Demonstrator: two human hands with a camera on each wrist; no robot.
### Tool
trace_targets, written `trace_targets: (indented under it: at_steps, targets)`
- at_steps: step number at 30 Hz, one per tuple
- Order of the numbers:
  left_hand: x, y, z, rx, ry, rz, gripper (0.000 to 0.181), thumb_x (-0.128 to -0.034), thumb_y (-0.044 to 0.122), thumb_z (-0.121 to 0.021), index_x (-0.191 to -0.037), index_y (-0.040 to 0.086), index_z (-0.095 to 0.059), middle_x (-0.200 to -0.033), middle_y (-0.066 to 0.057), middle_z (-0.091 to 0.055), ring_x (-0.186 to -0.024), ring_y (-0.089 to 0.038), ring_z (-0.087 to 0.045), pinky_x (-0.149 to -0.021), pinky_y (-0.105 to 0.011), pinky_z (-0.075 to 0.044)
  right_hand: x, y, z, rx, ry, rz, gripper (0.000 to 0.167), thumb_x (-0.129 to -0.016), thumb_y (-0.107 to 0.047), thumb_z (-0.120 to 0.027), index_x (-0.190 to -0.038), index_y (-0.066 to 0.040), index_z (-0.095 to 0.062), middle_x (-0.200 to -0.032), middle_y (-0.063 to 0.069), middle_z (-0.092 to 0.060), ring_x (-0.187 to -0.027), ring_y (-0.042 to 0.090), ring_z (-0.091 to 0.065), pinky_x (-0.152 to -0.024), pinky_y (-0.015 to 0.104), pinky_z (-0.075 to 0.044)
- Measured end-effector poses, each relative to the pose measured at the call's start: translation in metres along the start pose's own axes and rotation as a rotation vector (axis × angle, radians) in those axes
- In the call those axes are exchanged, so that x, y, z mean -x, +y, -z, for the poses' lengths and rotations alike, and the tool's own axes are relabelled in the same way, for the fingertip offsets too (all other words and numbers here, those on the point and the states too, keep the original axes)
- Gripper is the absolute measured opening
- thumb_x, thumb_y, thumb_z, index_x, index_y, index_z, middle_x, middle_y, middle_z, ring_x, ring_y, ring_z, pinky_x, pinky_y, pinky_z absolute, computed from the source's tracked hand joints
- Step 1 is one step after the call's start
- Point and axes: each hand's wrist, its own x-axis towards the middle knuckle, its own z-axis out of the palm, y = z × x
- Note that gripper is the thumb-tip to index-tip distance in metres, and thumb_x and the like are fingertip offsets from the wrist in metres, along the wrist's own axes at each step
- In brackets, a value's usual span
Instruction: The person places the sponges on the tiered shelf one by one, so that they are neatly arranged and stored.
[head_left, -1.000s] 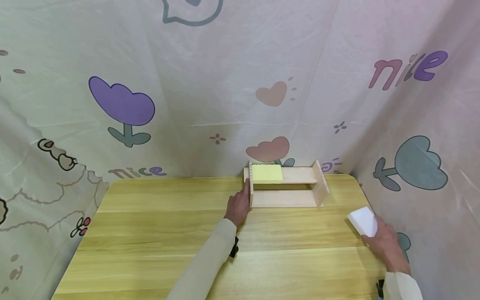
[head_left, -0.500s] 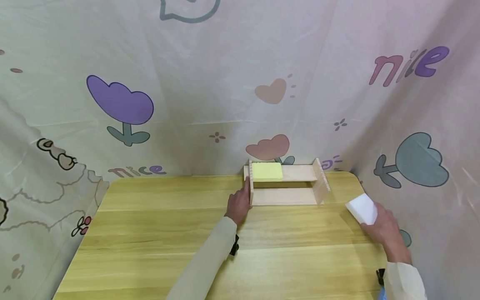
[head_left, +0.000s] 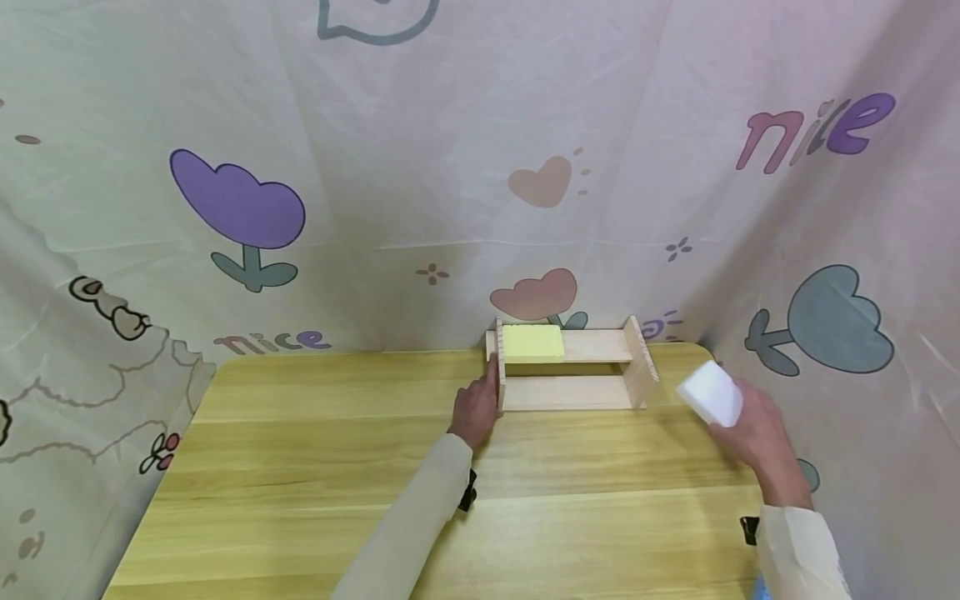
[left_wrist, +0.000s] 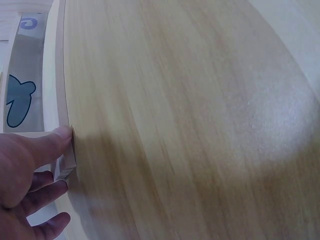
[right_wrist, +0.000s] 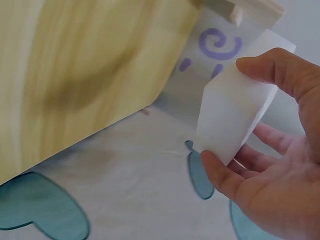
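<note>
A small pale wooden shelf [head_left: 566,393] stands at the back of the table, with two side panels and two boards. My left hand [head_left: 476,414] grips its left side panel, thumb and fingers on either side of the panel's end in the left wrist view. On the upper board's left half lies a yellow, sponge-like block [head_left: 533,343]. To the right of the shelf, my right hand [head_left: 757,425] holds a white rectangular block [right_wrist: 232,107] above the table, tilted, between thumb and fingers. Its far faces are hidden.
The light wooden table [head_left: 285,467] meets a printed cloth backdrop [head_left: 375,167] behind and at the right side. The right hand is close to the right-hand cloth. A black band [head_left: 467,492] is on the left wrist.
My right hand has carried the white block up and slightly left, nearer the shelf's right panel. The left hand, the shelf and the yellow block stay put.
</note>
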Motion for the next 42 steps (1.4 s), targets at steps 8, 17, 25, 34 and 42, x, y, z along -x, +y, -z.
trace_targets:
  at_steps: [8, 17, 25, 34, 42]
  targets:
    - [0.0, 0.0, -0.002, 0.005, -0.005, 0.01, 0.111, -0.0702, 0.021, -0.084, -0.152, 0.006, -0.011, -0.09, -0.008, -0.069, -0.072, -0.022, -0.064, -0.062, -0.037, -0.05, -0.01, -0.018, 0.004, -0.02, 0.027, 0.04, 0.08, -0.066, -0.005, -0.077, -0.134, 0.01, -0.035, -0.122, 0.034, -0.044, -0.103, 0.047, -0.041, -0.086, 0.065, -0.036]
    - [-0.001, 0.0, -0.001, 0.036, -0.012, 0.027, 0.109, -0.0703, 0.018, -0.084, -0.151, 0.007, -0.011, -0.094, -0.009, -0.07, -0.077, -0.024, -0.066, -0.065, -0.039, -0.051, -0.021, -0.036, 0.006, -0.024, 0.049, 0.116, 0.079, -0.065, -0.002, -0.072, -0.134, 0.008, -0.035, -0.122, 0.033, -0.045, -0.104, 0.047, -0.041, -0.088, 0.062, -0.032]
    - [-0.001, 0.001, -0.002, 0.034, -0.024, 0.037, 0.112, -0.07, 0.017, -0.084, -0.152, 0.009, -0.009, -0.096, -0.009, -0.07, -0.078, -0.024, -0.065, -0.065, -0.039, -0.051, -0.031, -0.052, 0.006, -0.035, 0.032, 0.168, 0.078, -0.063, 0.004, -0.073, -0.132, 0.007, -0.037, -0.123, 0.032, -0.046, -0.105, 0.047, -0.042, -0.088, 0.065, -0.034]
    - [-0.001, 0.001, 0.0, -0.004, -0.022, 0.022, 0.11, -0.0704, 0.02, -0.084, -0.151, 0.007, -0.011, -0.095, -0.008, -0.07, -0.076, -0.022, -0.065, -0.063, -0.037, -0.051, -0.04, -0.068, 0.003, -0.062, -0.013, 0.173, 0.079, -0.067, 0.008, -0.071, -0.137, 0.002, -0.035, -0.131, 0.031, -0.041, -0.114, 0.047, -0.038, -0.093, 0.068, -0.033]
    - [-0.001, 0.001, 0.001, 0.01, -0.026, 0.021, 0.111, -0.0703, 0.021, -0.084, -0.152, 0.007, -0.01, -0.096, -0.008, -0.07, -0.078, -0.023, -0.066, -0.062, -0.037, -0.051, -0.051, -0.082, -0.001, -0.068, -0.063, 0.201, 0.084, -0.069, 0.005, -0.073, -0.141, 0.001, -0.03, -0.137, 0.029, -0.037, -0.118, 0.047, -0.036, -0.094, 0.07, -0.032]
